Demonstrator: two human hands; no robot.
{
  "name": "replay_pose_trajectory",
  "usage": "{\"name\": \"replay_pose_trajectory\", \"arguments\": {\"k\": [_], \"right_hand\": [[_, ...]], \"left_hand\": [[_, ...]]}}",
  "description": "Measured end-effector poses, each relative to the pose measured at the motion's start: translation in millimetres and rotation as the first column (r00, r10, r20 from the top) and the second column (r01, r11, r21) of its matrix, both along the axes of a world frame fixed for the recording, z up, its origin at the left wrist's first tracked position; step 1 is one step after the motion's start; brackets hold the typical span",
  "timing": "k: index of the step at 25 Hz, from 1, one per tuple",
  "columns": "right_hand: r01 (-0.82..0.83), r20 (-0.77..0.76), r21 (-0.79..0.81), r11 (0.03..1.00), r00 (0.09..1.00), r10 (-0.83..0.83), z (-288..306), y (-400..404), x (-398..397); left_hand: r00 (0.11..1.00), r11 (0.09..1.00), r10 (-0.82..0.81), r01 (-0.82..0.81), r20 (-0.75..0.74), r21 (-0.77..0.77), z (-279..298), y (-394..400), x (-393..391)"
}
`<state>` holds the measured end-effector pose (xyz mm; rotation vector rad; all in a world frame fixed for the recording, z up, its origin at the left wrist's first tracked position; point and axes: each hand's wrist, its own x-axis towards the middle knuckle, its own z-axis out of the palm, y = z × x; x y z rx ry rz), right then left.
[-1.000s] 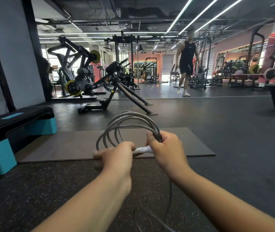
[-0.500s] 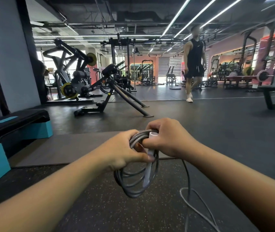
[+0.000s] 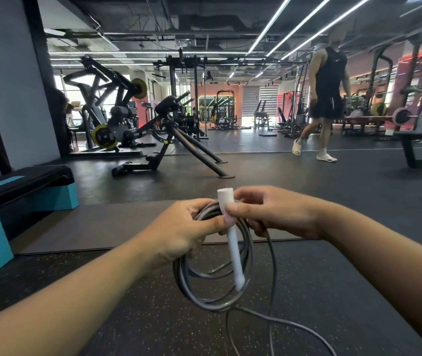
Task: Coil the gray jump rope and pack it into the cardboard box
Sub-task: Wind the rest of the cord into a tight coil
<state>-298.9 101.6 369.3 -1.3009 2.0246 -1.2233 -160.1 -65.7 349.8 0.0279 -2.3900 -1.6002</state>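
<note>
The gray jump rope [image 3: 249,255] hangs in several loops in front of me, gathered at the top. My left hand [image 3: 179,233] grips the top of the coil. A white handle [image 3: 233,241] lies across the loops, pointing down. My right hand [image 3: 274,213] pinches the upper part of that handle between thumb and fingers and also holds a strand. A loose tail of rope [image 3: 292,326] trails down from the coil toward the floor. No cardboard box is in view.
A gray mat [image 3: 97,224] lies on the speckled black floor ahead. A black and teal step platform [image 3: 19,191] stands at the left. A black bench machine [image 3: 168,142] stands beyond the mat. A person in black [image 3: 328,98] walks at the right.
The coil has swung from above my hands to hanging below them. My right hand has shifted up onto the white handle, which now sticks out above the fingers. The person has walked closer.
</note>
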Motion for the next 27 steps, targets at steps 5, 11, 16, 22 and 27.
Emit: {"name": "replay_pose_trajectory", "arguments": {"k": [5,11,16,22,27], "right_hand": [[-0.065,0.029,-0.025,0.998,0.997,0.066,-14.4,2.3,5.9],[-0.053,-0.182,0.074,0.996,0.981,0.066,-10.5,-4.5,8.2],[-0.087,-0.381,0.287,0.954,0.903,0.197,-2.1,-11.8,10.2],[-0.056,-0.607,0.4,0.915,0.732,0.31,2.3,-27.2,23.0],[0.051,-0.593,0.362,0.931,0.783,0.188,21.9,3.5,7.7]], "left_hand": [[1.0,0.985,0.006,-0.002,-0.023,0.174,-11.2,-2.8,-2.4],[0.997,0.999,0.035,-0.035,0.061,0.002,-1.4,-7.0,-3.1],[0.927,0.978,0.084,-0.007,0.365,-0.208,32.1,-12.1,-10.7],[0.705,0.851,0.051,0.34,0.707,-0.4,48.8,2.8,-25.0],[0.639,0.818,-0.012,0.448,0.769,-0.36,45.0,-19.8,-3.2]]}}
